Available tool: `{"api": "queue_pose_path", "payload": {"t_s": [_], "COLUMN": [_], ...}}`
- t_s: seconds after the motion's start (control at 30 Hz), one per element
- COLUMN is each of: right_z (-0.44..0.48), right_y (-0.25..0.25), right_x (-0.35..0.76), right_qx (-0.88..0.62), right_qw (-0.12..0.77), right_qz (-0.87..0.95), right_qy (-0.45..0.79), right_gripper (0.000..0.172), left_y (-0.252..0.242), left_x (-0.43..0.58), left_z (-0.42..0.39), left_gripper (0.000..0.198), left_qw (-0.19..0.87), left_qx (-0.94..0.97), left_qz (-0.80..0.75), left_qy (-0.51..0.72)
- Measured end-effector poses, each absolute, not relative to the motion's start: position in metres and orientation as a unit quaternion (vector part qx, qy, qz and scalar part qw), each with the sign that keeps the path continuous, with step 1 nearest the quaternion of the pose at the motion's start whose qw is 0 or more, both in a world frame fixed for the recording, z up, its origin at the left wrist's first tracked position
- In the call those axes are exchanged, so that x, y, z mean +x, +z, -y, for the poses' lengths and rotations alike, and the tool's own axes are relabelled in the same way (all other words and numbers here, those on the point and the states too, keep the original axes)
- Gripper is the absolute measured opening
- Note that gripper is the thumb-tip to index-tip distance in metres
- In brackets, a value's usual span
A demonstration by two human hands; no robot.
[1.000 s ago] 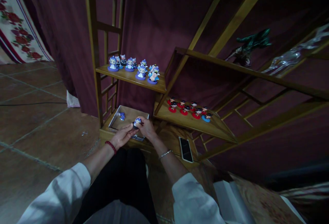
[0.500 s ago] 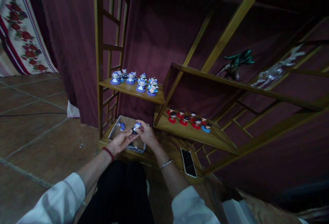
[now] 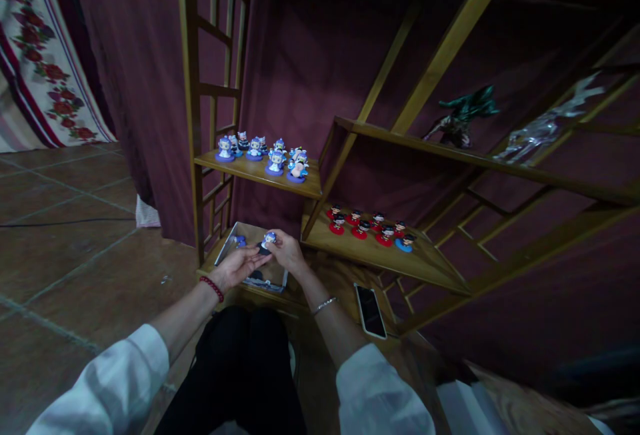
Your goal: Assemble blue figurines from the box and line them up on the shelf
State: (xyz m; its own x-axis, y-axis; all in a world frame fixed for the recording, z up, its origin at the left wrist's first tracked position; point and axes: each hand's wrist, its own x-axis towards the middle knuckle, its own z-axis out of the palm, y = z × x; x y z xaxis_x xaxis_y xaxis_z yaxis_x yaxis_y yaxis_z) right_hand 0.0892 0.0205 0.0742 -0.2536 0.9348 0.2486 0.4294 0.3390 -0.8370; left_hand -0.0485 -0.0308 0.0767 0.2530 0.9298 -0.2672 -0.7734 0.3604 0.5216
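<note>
A small purple-and-white figurine (image 3: 269, 240) on a dark base is held between both hands above an open box (image 3: 227, 252). My left hand (image 3: 241, 266) grips its base from the left, and my right hand (image 3: 289, 252) pinches it from the right. Inside the box lies another purple figurine (image 3: 241, 242), partly hidden behind my left hand. On the upper shelf (image 3: 240, 170) stand several purple, white and blue figurines (image 3: 275, 162). Several figurines on red bases (image 3: 385, 235) and one on a blue base (image 3: 405, 242) stand on the lower right shelf (image 3: 435, 267).
A phone (image 3: 371, 312) lies on the bottom board, right of my right forearm. Higher right, a green dragon-like figure (image 3: 465, 115) and a clear ornament (image 3: 540, 130) stand on a shelf. Wooden posts rise around the shelves. A curtain (image 3: 135, 88) hangs at the left.
Both hands still hold the figurine above the box, with little movement. The whole view has shifted slightly.
</note>
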Motion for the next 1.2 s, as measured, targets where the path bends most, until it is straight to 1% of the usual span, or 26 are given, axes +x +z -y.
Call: {"api": "queue_pose_path", "payload": {"t_s": [0.13,0.23,0.37,0.5,0.6,0.8,0.93,1.2], "right_z": [-0.026,-0.027,-0.024,-0.02,-0.019,-0.018,-0.017,-0.018], "right_y": [0.073,0.073,0.077,0.08,0.082,0.085,0.088,0.099], "right_x": [0.087,0.086,0.085,0.083,0.082,0.08,0.078,0.074], "right_qx": [-0.461,-0.469,-0.459,-0.456,-0.457,-0.466,-0.473,-0.486], "right_qw": [0.403,0.402,0.413,0.432,0.425,0.418,0.406,0.386], "right_qz": [0.697,0.683,0.653,0.621,0.615,0.598,0.593,0.59], "right_qy": [0.373,0.391,0.438,0.468,0.483,0.5,0.51,0.517], "right_gripper": [0.026,0.029,0.029,0.028,0.029,0.023,0.023,0.021], "left_y": [0.072,0.068,0.063,0.061,0.059,0.055,0.053,0.058], "left_x": [-0.051,-0.053,-0.056,-0.057,-0.057,-0.059,-0.062,-0.069], "left_z": [0.032,0.031,0.03,0.029,0.029,0.028,0.027,0.03], "left_gripper": [0.022,0.021,0.018,0.018,0.018,0.019,0.02,0.021], "left_qw": [0.771,0.763,0.775,0.775,0.779,0.784,0.782,0.78], "left_qx": [0.135,0.147,0.192,0.192,0.187,0.199,0.214,0.226], "left_qz": [-0.253,-0.248,-0.225,-0.217,-0.212,-0.203,-0.201,-0.196], "left_qy": [0.568,0.578,0.558,0.562,0.56,0.552,0.55,0.55]}}
